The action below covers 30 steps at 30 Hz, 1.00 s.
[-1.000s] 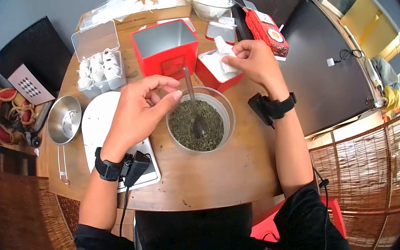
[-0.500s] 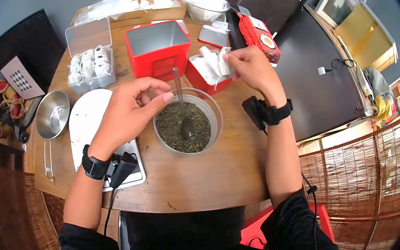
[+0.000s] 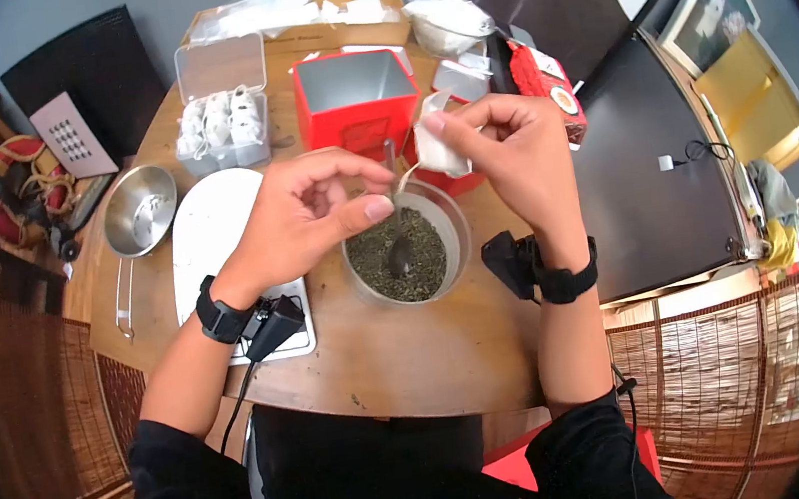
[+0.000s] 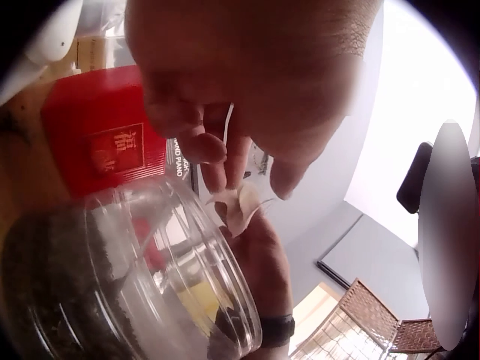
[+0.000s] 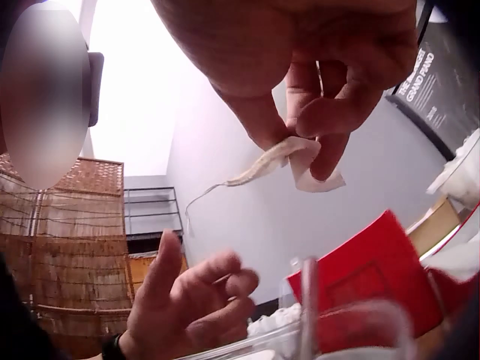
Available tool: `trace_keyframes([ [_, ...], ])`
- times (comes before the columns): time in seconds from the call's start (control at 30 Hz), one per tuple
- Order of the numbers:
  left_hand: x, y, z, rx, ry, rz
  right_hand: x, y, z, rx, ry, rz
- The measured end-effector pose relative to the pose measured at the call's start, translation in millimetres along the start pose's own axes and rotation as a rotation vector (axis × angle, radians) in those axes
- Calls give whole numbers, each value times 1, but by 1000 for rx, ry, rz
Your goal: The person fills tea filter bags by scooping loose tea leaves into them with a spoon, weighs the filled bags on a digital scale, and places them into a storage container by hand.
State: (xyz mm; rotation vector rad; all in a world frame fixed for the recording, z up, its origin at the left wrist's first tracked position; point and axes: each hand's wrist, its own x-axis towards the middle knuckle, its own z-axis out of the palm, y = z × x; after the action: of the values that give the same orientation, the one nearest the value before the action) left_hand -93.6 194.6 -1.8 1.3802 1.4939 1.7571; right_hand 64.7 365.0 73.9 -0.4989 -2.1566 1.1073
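Observation:
My right hand (image 3: 524,157) pinches a small white bag (image 3: 439,151) above the red box beside the bowl; in the right wrist view the bag (image 5: 304,161) hangs from thumb and fingers with a thin string trailing left. My left hand (image 3: 299,217), fingers loosely bent and thumb apart, holds nothing and hovers at the rim of a clear bowl (image 3: 459,232). Dried green leaves (image 3: 375,253) lie in the bowl, a dark spoon (image 3: 401,254) standing in them. The right wrist view shows the left hand (image 5: 191,300) with no thing in its fingers.
Behind the bowl stands an open red tin (image 3: 358,124). At the left are a clear box of filled white bags (image 3: 219,122), a steel pan (image 3: 140,211) and a white scale (image 3: 299,341) under a white sheet (image 3: 205,230). A covered bowl (image 3: 449,26) stands at the back right.
My right hand has lifted one white bag out of the red box and brought it left, towards my left hand. The left hand remains near the bowl's rim.

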Motion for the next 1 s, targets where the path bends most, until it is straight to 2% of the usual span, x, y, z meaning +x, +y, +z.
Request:
trace_keyframes([
  [0.07, -1, 3, 2, -122, -76, 22, -5, -1, 14, 5, -34, -12],
  [0.13, -3, 9, 0, -58, -90, -19, -8, 0, 25, -112, -24, -113],
  [0.17, -4, 9, 1, 0, -117, -44, -9, 0, 28, -102, -28, -104],
  [0.3, -4, 1, 5, -28, -59, -6, -11, -2, 25, -138, 11, -126],
  [0.37, -4, 0, 6, -27, -70, 1, -11, -6, 20, -230, -52, -95],
  [0.5, -4, 8, 2, 35, -140, 41, -13, -9, 19, -293, -15, -95],
  [0.57, -5, 6, 3, 24, -111, 64, -13, -13, 20, -412, 16, -139],
  [0.77, -5, 0, 5, -58, -91, -16, -15, -16, 25, -323, -2, -79],
  [0.9, -3, 1, 5, -130, -76, -3, -16, -18, 20, -391, -49, -93],
  [0.97, -4, -2, 2, -176, -45, -17, -16, -18, 20, -317, -30, -71],
  [1.0, -5, 0, -5, -103, -93, -96, -17, -26, 18, -309, -19, -32],
])
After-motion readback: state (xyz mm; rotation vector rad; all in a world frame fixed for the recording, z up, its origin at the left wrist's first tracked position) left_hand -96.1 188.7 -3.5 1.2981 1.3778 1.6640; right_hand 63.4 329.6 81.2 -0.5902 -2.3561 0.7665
